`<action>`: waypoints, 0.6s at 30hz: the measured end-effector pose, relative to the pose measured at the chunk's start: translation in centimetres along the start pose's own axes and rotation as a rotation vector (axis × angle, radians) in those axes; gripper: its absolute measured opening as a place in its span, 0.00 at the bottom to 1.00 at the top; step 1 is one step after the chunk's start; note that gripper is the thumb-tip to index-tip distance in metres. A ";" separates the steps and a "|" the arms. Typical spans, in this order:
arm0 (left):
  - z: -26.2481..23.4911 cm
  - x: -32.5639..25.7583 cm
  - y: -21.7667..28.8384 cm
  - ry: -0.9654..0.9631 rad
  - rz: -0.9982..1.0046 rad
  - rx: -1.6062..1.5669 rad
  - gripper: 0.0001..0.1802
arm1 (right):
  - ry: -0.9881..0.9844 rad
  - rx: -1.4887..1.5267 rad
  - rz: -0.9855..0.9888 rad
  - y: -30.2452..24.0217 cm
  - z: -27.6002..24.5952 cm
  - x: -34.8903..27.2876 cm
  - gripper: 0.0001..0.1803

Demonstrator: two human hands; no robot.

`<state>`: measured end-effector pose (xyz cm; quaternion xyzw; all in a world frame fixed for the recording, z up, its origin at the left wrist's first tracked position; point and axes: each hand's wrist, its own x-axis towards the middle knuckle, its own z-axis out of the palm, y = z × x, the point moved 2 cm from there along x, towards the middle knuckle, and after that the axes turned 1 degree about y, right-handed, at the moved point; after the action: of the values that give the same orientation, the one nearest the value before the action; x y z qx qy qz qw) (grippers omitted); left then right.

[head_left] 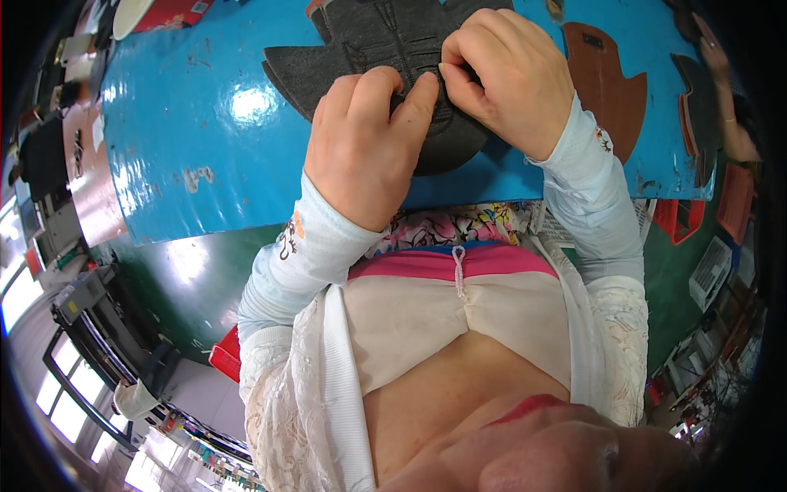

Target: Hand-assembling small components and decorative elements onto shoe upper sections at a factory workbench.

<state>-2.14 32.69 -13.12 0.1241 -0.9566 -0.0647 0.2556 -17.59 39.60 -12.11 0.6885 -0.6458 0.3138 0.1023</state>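
A dark grey cut leather piece (299, 78) with pointed edges and stitched seams down its middle lies on the blue table (188, 139), its grey, fuzzy face up. My left hand (361, 143) rests on its left part, fingers curled and thumb closed against them at the centre seam. From the right, my right hand (516, 82) pinches at the same seam, thumb and forefinger together close to my left thumb. Both hands cover part of the seam, and anything small between the fingertips is hidden.
Right of my hands lies a brown leather piece (611, 94) with a dark oblong patch. Beyond it, stacked dark and brown pieces (697, 123) sit at the table's right edge, by another person's arm (738, 127). A red container (168, 15) stands far left. Red baskets (680, 221) are below, right.
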 end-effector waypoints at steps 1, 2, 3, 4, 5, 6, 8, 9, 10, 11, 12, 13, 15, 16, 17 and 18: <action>0.0 0.0 0.0 0.000 0.001 0.000 0.20 | 0.000 0.000 0.000 0.0 0.0 -0.1 0.08; 0.1 0.0 0.1 0.008 0.003 -0.004 0.20 | -0.005 0.012 -0.003 0.1 0.1 -0.2 0.08; 0.1 0.0 0.1 0.016 0.005 -0.009 0.21 | -0.011 0.025 -0.005 0.1 0.2 -0.3 0.09; 0.2 -0.1 0.1 0.016 0.005 -0.009 0.21 | -0.011 0.025 -0.005 0.1 0.3 -0.2 0.09; 0.3 -0.1 0.2 0.032 0.003 -0.017 0.21 | 0.011 0.043 0.005 0.0 0.3 -0.1 0.09; 0.3 -0.2 0.2 0.048 0.000 -0.025 0.21 | 0.032 0.062 0.014 0.0 0.3 0.0 0.10; 0.4 -0.3 0.2 0.054 -0.008 -0.026 0.21 | 0.029 0.063 0.023 0.0 0.3 -0.1 0.09; 0.4 -0.3 0.1 0.059 -0.015 -0.027 0.22 | 0.026 0.063 0.033 0.0 0.3 -0.2 0.09; 0.4 -0.4 0.1 0.060 -0.016 -0.028 0.22 | 0.025 0.063 0.032 0.0 0.3 -0.2 0.09; 0.4 -0.4 0.0 0.057 -0.010 -0.033 0.22 | 0.028 0.066 0.040 0.0 0.3 -0.2 0.09; 0.4 -0.4 0.0 0.054 -0.003 -0.037 0.22 | 0.031 0.070 0.049 0.0 0.3 -0.2 0.09; 0.4 -0.5 0.0 0.055 -0.005 -0.038 0.22 | 0.029 0.069 0.048 0.0 0.3 -0.2 0.09; 0.4 -0.5 0.0 0.054 0.002 -0.055 0.21 | 0.014 0.065 0.060 0.1 0.3 -0.3 0.09; 0.5 -0.5 0.0 0.055 0.000 -0.056 0.21 | 0.012 0.065 0.058 0.1 0.3 -0.2 0.09; 0.5 -0.5 0.1 0.067 -0.021 -0.062 0.24 | 0.016 0.067 0.053 0.1 0.3 -0.2 0.09; 0.5 -0.4 0.1 0.079 -0.039 -0.068 0.27 | 0.020 0.069 0.050 0.1 0.2 -0.1 0.09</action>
<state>-2.05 32.89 -13.72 0.1366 -0.9404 -0.0973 0.2959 -17.59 39.58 -12.39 0.6720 -0.6506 0.3452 0.0773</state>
